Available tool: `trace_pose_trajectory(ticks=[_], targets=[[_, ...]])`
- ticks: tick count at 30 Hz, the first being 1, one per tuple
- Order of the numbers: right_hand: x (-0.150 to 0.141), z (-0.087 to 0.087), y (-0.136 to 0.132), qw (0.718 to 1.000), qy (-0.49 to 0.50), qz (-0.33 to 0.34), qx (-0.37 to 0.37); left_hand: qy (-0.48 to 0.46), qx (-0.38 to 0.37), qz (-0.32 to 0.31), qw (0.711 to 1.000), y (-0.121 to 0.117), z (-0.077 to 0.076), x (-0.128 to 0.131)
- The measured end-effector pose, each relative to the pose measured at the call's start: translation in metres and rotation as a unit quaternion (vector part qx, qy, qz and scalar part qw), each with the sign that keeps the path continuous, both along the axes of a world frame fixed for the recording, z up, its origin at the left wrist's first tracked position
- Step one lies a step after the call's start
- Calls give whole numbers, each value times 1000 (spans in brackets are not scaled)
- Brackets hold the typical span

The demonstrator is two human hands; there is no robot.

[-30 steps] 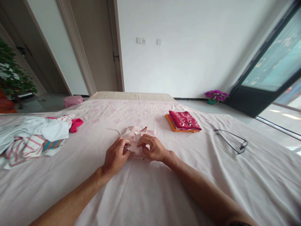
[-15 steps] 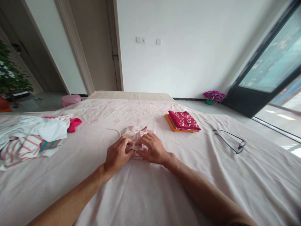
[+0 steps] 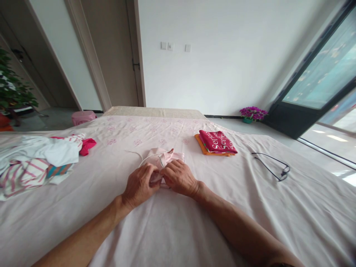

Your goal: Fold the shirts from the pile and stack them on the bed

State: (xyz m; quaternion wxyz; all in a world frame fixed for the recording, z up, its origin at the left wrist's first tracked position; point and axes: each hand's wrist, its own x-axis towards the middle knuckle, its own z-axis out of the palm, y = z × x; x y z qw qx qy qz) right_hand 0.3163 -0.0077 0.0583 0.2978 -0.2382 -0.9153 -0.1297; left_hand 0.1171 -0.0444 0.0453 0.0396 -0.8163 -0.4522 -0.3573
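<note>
A small pale pink garment point(image 3: 164, 156) with a thin white strap lies folded on the pink bedsheet point(image 3: 172, 226) in front of me. My left hand point(image 3: 139, 185) pinches its near edge with curled fingers. My right hand point(image 3: 179, 177) grips the same edge just beside it, fingers closed on the cloth. The two hands touch at the fingertips. The garment's near part is hidden under them.
A folded red cloth with white lettering on an orange one point(image 3: 217, 142) lies to the right. A heap of white, striped and pink clothes point(image 3: 39, 159) sits at the left. A black cord point(image 3: 274, 167) lies at the right. A door and a window stand beyond.
Both hands have drawn slightly nearer to me and closer together on the garment's edge. The garment's fold has tightened a little.
</note>
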Motion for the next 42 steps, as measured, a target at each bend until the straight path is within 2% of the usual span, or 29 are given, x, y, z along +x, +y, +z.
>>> trace_pose_trajectory(ticks=[5,8,11,14,17,21,24,26,29,31,34,37,42], targets=[[1,-2,-1,999,3,32,5,14,14,29,999,0,-1,8],[5,-1,-2,998,22,56,-30,30,20,34,999,1,-5,8],[10,2,-2,995,58,45,-74,57,40,29,997,3,-8,6],[14,2,1,993,46,30,-106,104,52,9,993,3,-10,7],[17,-1,5,989,28,8,-144,132,10,-29,991,0,-9,9],[24,-3,14,973,132,-56,-181,131,-29,-81,988,-5,-6,5],[28,1,20,954,187,-44,-229,132,-30,-109,985,-8,-4,-4],[30,5,19,952,173,-13,-252,148,-18,-117,982,-9,-4,-11],[29,16,9,967,91,41,-235,186,17,-117,975,-9,-6,-21],[24,22,-4,978,19,49,-202,198,39,-117,972,-9,-9,-25],[12,26,-28,985,-75,0,-157,191,54,-101,975,-8,-11,-25],[-3,20,-46,981,-131,-54,-131,187,53,-83,977,-8,-9,-26],[-24,0,-54,981,-111,-135,-89,201,52,-75,975,-4,-4,-36]])
